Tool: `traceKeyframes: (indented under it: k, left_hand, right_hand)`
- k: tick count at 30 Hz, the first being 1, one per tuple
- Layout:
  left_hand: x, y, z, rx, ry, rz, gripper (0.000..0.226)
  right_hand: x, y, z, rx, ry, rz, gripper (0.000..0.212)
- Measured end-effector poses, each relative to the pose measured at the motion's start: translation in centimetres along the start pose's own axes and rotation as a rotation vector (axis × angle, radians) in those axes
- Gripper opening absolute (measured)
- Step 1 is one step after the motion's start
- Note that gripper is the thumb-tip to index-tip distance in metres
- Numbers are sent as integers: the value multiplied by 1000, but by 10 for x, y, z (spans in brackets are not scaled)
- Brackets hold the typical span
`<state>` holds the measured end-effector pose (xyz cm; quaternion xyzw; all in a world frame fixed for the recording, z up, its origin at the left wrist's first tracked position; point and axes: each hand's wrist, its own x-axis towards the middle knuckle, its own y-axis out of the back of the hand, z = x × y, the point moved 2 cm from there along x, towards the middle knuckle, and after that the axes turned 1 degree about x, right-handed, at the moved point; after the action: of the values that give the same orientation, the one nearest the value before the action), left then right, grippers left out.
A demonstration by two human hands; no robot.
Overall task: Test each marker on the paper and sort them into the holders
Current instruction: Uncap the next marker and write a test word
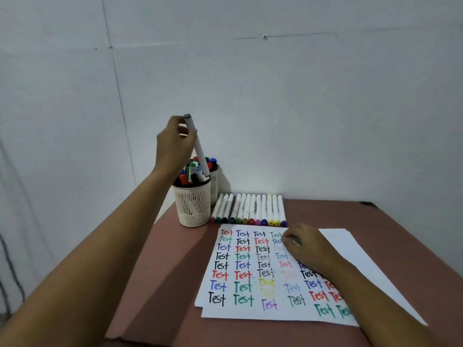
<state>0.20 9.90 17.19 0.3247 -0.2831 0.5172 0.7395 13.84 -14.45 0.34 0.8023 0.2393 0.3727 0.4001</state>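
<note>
Left hand [175,144] tight round grey-capped marker [198,146] above holder [193,209]; right hand [309,247] on paper [350,249], curled, contents unclear

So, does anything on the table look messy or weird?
Nothing is spilled or broken. A few Test words on the paper are so faint they barely show, and three markers at the left end of the row lie slanted, apart from the rest.
</note>
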Motion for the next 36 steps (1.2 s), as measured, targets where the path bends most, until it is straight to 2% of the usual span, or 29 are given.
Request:
traceKeyframes:
  k: [4,8,13,17,19,24,26,29,32,36]
  left_hand:
    - [13,3,-12,121,0,-32,27]
    - [7,-5,-31,255,4,-173,34]
    - [-2,-14,-48,453,-65,-283,23]
    - [-11,-22,-61,596,-60,-355,29]
    - [-16,-23,-61,602,-108,-306,30]
    - [-45,-31,-29,461,-327,-40,33]
    - [-69,-43,-16,372,-402,-45,35]
    - [-109,-71,-16,279,-347,-325,31]
    - [-142,-98,-35,332,-257,-612,31]
    - [-163,-109,-50,392,-240,-861,36]
  right_hand:
    - [0,0,0,6,17,10,21]
    - [1,0,1,14,16,1,20]
    - [2,-2,4,1,8,-3,19]
    - [3,-3,4,-4,8,-3,20]
    - [3,-3,4,-8,12,-5,20]
    - [4,-2,4,8,7,-11,19]
    - [4,-3,4,9,-1,-19,18]
    - [3,-2,3,27,6,-10,16]
    - [2,-2,2,26,8,-6,15]
    - [8,-2,0,75,-104,17,17]
